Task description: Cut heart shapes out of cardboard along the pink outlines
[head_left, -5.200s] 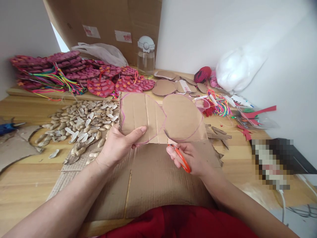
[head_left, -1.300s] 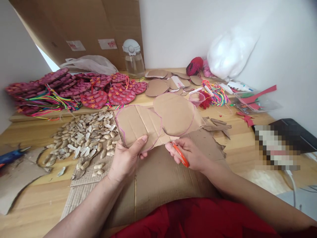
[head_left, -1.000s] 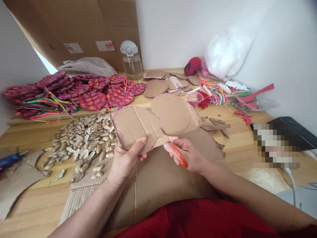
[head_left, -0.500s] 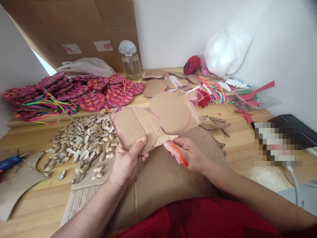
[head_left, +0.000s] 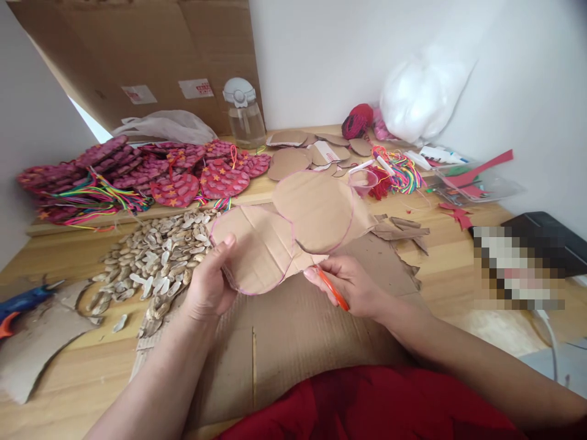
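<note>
My left hand grips the left edge of a piece of cardboard, thumb on top and fingers underneath. Purple outlines of two rounded shapes are drawn on it, and a dark cut runs in between them from the lower edge. In my right hand is a pair of orange-handled scissors, held at that lower edge; its blades are hidden. Beneath both hands lies a larger cardboard sheet.
Peanut shells are heaped at left, near a blue glue gun. Behind stand decorated red pieces, a water bottle and cut cardboard rounds. Cardboard scraps and a plastic tray are at right.
The left part of the cardboard has tilted and shifted slightly down. My left hand has moved left to its outer edge. My right hand stays nearly in place with the scissors.
</note>
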### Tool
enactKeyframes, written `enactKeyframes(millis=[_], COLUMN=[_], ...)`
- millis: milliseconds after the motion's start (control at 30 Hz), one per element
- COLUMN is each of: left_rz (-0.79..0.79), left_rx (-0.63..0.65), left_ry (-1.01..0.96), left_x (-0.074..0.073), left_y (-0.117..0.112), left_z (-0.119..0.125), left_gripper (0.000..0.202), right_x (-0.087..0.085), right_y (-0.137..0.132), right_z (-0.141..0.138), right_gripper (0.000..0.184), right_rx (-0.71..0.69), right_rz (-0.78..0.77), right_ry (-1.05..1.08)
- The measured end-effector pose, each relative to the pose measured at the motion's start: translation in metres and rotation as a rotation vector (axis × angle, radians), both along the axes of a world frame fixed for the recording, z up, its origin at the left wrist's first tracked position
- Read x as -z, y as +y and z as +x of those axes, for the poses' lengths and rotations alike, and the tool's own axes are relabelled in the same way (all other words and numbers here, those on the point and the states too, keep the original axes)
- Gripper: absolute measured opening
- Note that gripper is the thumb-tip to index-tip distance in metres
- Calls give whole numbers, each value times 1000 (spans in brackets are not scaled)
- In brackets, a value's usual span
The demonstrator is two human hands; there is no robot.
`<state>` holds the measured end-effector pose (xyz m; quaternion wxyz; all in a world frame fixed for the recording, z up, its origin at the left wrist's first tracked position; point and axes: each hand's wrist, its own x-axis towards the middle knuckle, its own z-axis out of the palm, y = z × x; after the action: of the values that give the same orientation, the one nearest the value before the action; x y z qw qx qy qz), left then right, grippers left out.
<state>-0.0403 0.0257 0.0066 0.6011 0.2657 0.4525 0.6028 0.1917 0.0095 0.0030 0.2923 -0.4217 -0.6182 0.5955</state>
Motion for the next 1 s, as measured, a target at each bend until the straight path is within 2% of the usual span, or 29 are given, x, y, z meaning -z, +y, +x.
enactKeyframes(millis=[233,433,667,1000], left_rz=[15,15,7,69], left_rx=[-4,-13,-50,-55], left_ry=[180,168,156,147], left_x=[-3,-3,-4,2], left_y=[-5,-8,-8,-8], left_z=[3,8,10,13], left_gripper=[52,58,56,56], right_x=[0,7,7,-4], right_y=[-2,-2,1,2], right_z=[-1,0,1,0], right_gripper=[52,52,51,52], right_rx=[-12,8,10,44], right_rz=[-8,-91,8,38], right_ry=[12,43,-45,-86])
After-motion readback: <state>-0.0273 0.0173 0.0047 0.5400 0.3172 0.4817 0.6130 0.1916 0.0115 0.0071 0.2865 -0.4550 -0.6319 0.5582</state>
